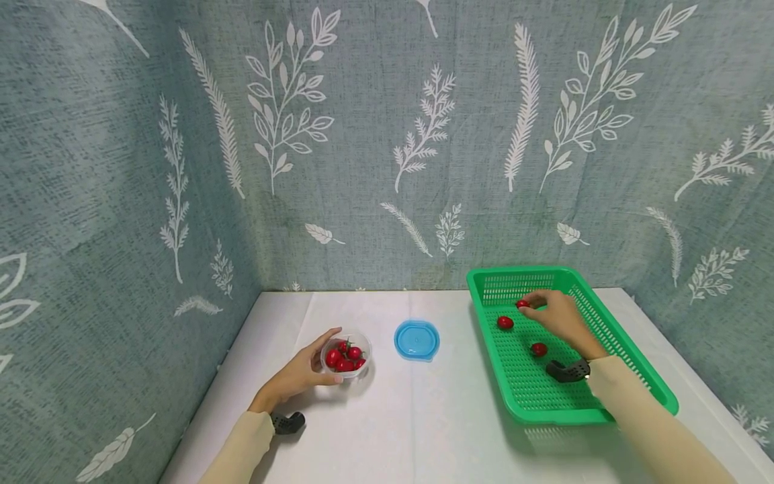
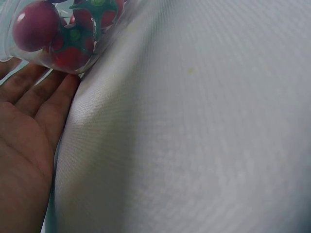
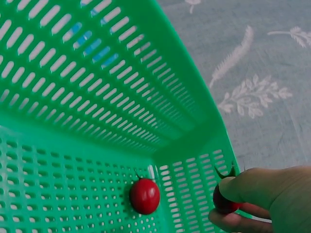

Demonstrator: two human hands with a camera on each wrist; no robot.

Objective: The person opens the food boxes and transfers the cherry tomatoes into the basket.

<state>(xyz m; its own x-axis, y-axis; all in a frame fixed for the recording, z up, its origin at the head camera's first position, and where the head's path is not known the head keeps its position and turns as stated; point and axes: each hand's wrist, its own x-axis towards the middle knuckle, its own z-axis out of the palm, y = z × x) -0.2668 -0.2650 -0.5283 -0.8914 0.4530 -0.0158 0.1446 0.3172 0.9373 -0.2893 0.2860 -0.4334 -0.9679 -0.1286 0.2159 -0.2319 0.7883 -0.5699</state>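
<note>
At the far end of the green basket (image 1: 517, 403), my right hand (image 1: 559, 319) pinches a cherry tomato (image 3: 224, 200) between thumb and fingers. Its green stem end points up in the right wrist view. Two more cherry tomatoes lie on the basket floor, one (image 1: 505, 323) near the left wall and another (image 1: 539, 349) below my hand. On the left, my left hand (image 1: 299, 373) holds a clear plastic cup (image 1: 365, 341) from its left side, thumb at the near rim and fingers around the far side. Several red cherry tomatoes (image 1: 345, 357) fill its lower part.
A blue lid (image 1: 417, 340) lies on the white tablecloth (image 1: 387, 430) between the cup and the basket. Patterned grey-green cloth (image 1: 363, 134) stands as a wall behind the table and along both sides.
</note>
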